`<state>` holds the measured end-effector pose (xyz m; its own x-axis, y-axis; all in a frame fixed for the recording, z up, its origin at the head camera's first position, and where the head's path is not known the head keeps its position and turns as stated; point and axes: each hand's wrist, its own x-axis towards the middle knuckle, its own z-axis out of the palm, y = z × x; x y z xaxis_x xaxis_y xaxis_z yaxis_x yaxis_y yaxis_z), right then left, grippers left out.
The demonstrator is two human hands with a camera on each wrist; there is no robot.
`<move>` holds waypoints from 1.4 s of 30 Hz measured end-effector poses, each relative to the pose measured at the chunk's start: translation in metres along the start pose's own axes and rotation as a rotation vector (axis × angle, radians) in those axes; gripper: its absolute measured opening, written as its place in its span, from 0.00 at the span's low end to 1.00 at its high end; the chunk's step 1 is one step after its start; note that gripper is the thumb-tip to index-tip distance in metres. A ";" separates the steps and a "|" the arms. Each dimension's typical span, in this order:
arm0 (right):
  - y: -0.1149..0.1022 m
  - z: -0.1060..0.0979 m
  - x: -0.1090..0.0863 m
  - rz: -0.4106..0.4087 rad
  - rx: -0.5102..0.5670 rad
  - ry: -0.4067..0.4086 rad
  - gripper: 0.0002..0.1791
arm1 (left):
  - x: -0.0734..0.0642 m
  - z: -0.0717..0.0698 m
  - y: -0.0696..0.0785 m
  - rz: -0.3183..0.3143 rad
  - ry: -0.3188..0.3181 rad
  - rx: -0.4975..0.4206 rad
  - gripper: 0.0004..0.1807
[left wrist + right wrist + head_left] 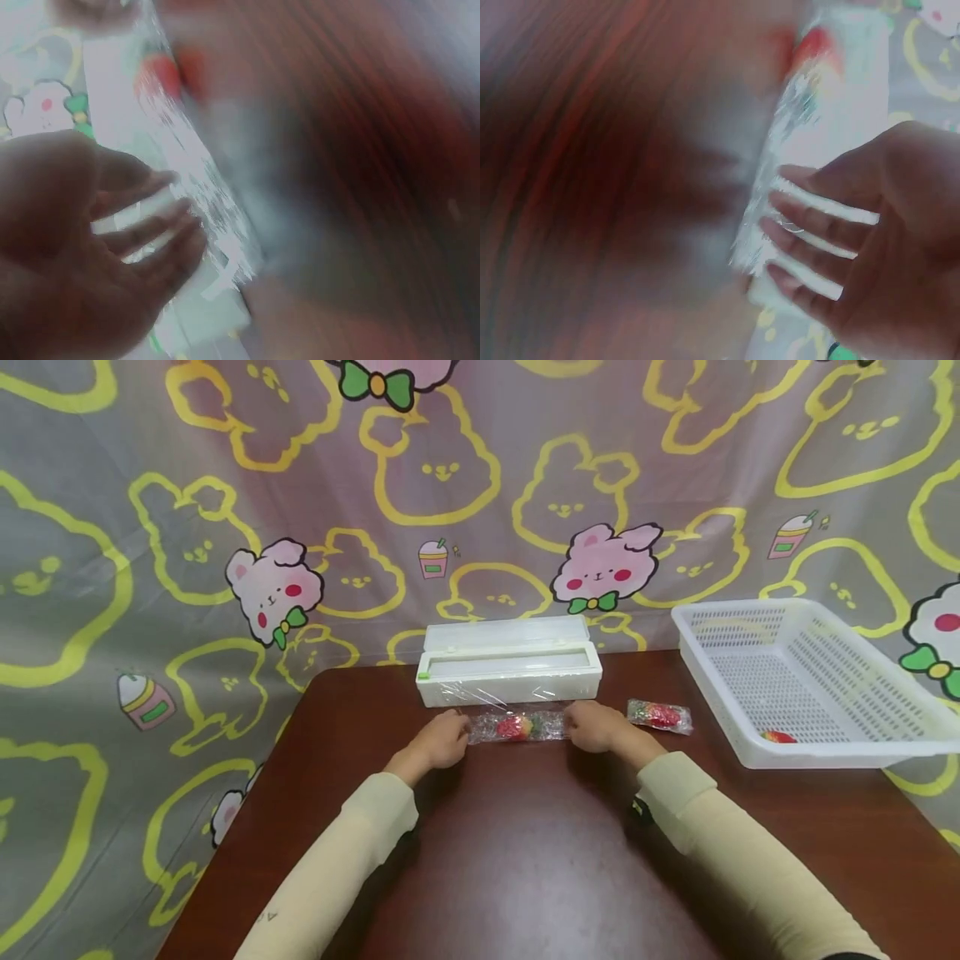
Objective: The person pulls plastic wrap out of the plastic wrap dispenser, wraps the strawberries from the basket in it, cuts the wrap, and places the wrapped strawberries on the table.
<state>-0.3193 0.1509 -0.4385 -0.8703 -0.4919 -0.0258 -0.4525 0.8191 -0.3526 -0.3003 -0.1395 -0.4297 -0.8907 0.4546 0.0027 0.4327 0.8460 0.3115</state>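
A strawberry [516, 727] lies wrapped in a strip of clear cling film [553, 725] on the table, in front of a white cling film dispenser [510, 687]. My left hand [441, 737] touches the strip's left end, and my right hand [596, 727] touches its right end. Both wrist views are blurred. In the left one, slightly bent fingers [154, 240] reach the film. Spread, nearly straight fingers [817, 229] meet it in the right wrist view. Shiny film also shows across the dispenser's front; its lid [507, 632] is raised.
Right of my right hand lies another wrapped strawberry [663, 716]. A white perforated basket [840, 750] stands at the table's right, with a red strawberry [778, 737] in its near corner. A patterned curtain [465, 552] hangs behind the dark brown table [517, 860].
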 end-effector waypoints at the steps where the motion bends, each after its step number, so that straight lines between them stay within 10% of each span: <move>1: -0.004 -0.001 0.001 -0.008 0.010 0.006 0.11 | 0.002 0.000 0.004 0.013 0.012 -0.013 0.11; 11: -0.002 0.014 0.008 -0.047 0.052 -0.005 0.17 | 0.011 0.018 0.005 -0.015 -0.028 0.010 0.22; 26: 0.023 -0.003 -0.009 -0.038 0.013 0.012 0.16 | -0.013 -0.002 -0.023 -0.056 -0.002 -0.004 0.18; 42: -0.078 -0.049 0.041 -0.180 -0.056 0.136 0.13 | 0.024 -0.016 -0.045 -0.183 0.040 0.016 0.08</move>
<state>-0.3289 0.0816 -0.3661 -0.7912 -0.5901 0.1608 -0.6095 0.7387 -0.2879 -0.3432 -0.1707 -0.4287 -0.9594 0.2816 -0.0147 0.2649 0.9179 0.2953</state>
